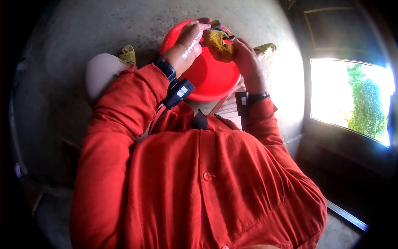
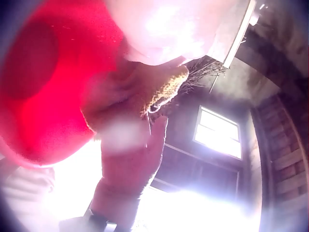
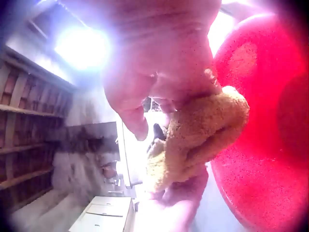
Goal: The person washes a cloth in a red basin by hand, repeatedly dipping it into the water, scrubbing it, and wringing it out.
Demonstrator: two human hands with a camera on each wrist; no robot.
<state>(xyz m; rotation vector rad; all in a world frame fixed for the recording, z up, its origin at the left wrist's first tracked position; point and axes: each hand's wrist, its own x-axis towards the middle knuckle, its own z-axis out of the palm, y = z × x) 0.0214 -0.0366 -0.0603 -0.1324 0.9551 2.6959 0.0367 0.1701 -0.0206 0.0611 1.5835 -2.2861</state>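
A yellow, fuzzy-textured cloth (image 1: 222, 45) with a dark grey part at its top is stretched between both hands, over a red plastic basin (image 1: 213, 85). My left hand (image 1: 187, 49), with white suds on its back, grips the cloth's upper left side at the grey part. On the other side my right hand (image 1: 248, 61) holds the edge between thumb and fingers. The right wrist view shows the bunched cloth (image 3: 203, 128) beneath the right hand (image 3: 164, 53). In the left wrist view, the cloth (image 2: 166, 87) is partly hidden behind the bright left hand (image 2: 164, 31).
The basin stands on a grey concrete floor (image 1: 103, 27) with wet spots behind it. Feet in yellow-green sandals (image 1: 128, 55) are on either side. A dark door or wall with a bright window (image 1: 348, 97) is at the right. White drawers (image 3: 104, 215) show in the right wrist view.
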